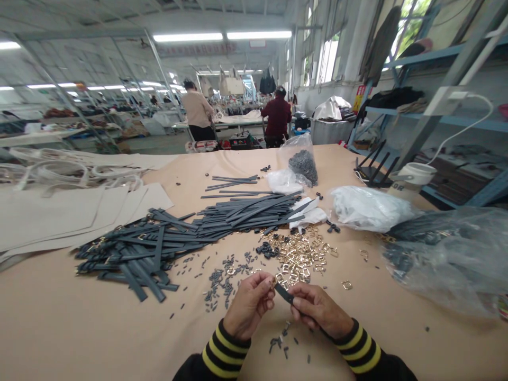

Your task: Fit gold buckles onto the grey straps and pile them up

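Pinching a dark grey strap (pixel 284 293) between our left hand (pixel 249 306) and right hand (pixel 319 311), we hold it just above the paper-covered surface (pixel 75 323) at bottom centre of the frame. Both hands are nearly closed, with the fingers curled in and gripping the strap from either end. Its long axis slants from upper left at the left fingertips down to lower right, into the right fingers. Something small and metallic may sit at its upper end, but it is too small to tell.

Directly ahead of our hands lies a loose heap of gold buckles (pixel 297 259). Small grey pieces (pixel 224 283) are scattered to the left of it, and a few more (pixel 280 338) lie between our black-and-yellow striped sleeves (pixel 226 352). Beyond these, long grey straps (pixel 246 211) spread in a wide pile across the middle of the frame toward the left. Flat canvas panels (pixel 59 217) overlap at the left edge. To the right sit a bag of dark hardware (pixel 304 164), a white plastic bag (pixel 367 209), and a large clear plastic bag (pixel 444 259). Past the far edge of the surface, two co-workers (pixel 238 112) stand with their backs to us at upper centre.
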Demonstrator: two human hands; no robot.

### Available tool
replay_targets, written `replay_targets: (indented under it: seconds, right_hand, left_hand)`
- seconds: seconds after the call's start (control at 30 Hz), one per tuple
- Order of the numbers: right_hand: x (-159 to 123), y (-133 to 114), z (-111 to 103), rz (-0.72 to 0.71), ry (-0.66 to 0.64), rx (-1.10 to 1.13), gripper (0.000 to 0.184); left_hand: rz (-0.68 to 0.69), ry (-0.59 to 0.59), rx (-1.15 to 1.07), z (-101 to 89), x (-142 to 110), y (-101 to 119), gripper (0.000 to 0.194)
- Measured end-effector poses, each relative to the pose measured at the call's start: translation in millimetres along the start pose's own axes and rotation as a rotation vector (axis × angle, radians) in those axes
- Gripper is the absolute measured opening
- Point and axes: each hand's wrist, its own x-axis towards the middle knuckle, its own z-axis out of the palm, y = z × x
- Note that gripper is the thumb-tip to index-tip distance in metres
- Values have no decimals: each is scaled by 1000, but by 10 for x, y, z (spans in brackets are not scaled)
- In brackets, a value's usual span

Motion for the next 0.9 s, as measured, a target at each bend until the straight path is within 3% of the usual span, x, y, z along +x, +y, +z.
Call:
replay_targets:
  seconds: [0.2, 0.37, 0.6, 0.9]
  right_hand:
    - [-22, -75, -45, -75, -3, -104, 26]
    - [-56, -148, 26, -102, 10, -136, 18]
    - [-92, -192, 171, -203, 102, -335, 8]
    - [-88, -192, 152, -143, 101, -383, 4]
  left_hand:
    - [-173, -146, -184, -15, -18, -82, 18]
    - [-262, -204, -168, 41, -11, -253, 21]
    - [-249, -157, -127, 77, 13, -322, 22]
    - [-92, -196, -82, 63, -52, -332, 19]
